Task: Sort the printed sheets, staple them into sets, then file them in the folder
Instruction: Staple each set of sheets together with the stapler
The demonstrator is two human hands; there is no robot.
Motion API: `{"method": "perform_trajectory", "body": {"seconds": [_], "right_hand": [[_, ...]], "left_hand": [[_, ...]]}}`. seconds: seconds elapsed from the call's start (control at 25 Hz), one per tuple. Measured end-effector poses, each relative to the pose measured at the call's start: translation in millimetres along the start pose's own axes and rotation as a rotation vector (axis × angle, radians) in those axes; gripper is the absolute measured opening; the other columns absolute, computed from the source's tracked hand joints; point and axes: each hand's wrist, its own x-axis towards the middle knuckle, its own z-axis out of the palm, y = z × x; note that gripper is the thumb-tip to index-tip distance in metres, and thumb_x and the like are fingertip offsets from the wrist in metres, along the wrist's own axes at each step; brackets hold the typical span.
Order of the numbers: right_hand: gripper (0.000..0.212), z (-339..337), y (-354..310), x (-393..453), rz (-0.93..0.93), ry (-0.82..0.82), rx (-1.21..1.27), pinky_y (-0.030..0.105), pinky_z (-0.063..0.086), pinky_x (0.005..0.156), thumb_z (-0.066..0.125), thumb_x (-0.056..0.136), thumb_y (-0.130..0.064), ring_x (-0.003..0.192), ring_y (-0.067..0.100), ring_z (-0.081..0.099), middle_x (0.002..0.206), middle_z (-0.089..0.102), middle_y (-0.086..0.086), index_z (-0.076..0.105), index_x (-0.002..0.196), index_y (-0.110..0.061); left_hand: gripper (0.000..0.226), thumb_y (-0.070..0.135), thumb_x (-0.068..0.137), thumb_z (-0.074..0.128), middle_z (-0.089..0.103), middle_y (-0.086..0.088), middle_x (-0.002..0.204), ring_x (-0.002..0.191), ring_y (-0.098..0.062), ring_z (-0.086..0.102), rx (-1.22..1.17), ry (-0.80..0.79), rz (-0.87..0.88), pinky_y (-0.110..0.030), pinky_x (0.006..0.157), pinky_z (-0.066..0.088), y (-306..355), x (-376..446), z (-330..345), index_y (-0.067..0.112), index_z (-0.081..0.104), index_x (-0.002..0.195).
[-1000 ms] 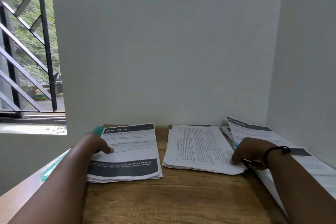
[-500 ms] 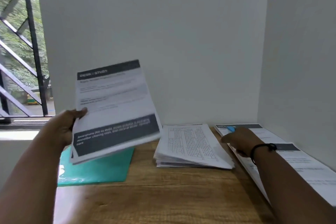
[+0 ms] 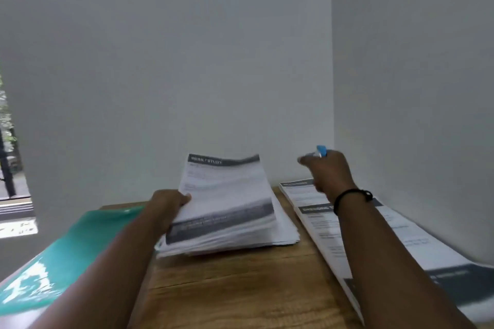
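My left hand (image 3: 167, 201) grips the left edge of a stack of printed sheets (image 3: 224, 200) with a dark header and a dark band near the bottom. That stack rests tilted on the middle pile of sheets (image 3: 283, 232) on the wooden desk (image 3: 240, 288). My right hand (image 3: 327, 171) is raised above the right-hand sheets (image 3: 387, 235) and holds a small blue object (image 3: 321, 151), probably the stapler, mostly hidden by the fingers. A teal folder (image 3: 66, 254) lies flat at the left of the desk.
White walls close in the desk at the back and on the right. A window with dark bars (image 3: 8, 168) is at the far left. A black band is on my right wrist. The frame is motion-blurred.
My left hand has carried the lifted stack rightward and down onto the middle pile, uncovering the teal folder. My right hand has risen off the right sheets with the blue object.
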Motion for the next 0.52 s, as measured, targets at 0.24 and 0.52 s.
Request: {"method": "perform_trajectory", "body": {"seconds": [0.24, 0.52], "right_hand": [[0.026, -100.1, -6.8, -16.6, 0.136, -0.027, -0.371, 0.021, 0.036, 0.041, 0.074, 0.080, -0.011, 0.048, 0.018, 0.046, 0.067, 0.048, 0.003, 0.054, 0.096, -0.007], [0.052, -153.3, 48.5, -43.4, 0.389, -0.129, -1.090, 0.022, 0.040, 0.055, 0.075, 0.077, -0.025, 0.072, 0.016, 0.055, 0.106, 0.062, 0.009, 0.054, 0.119, -0.004]], "left_hand": [[0.068, 0.050, 0.072, 0.063, 0.054, -0.020, 0.131, 0.116, -0.036, 0.053, 0.846, 0.112, 0.058, -0.041, 0.094, 0.044, -7.3, -12.0, 32.5, 0.008, 0.053, 0.125], [0.035, 0.035, 0.090, 0.065, 0.055, -0.003, 0.085, 0.065, -0.018, 0.053, 0.276, -0.596, 0.014, -0.030, 0.062, 0.046, 40.5, -139.9, 118.6, 0.009, 0.060, 0.112]]}}
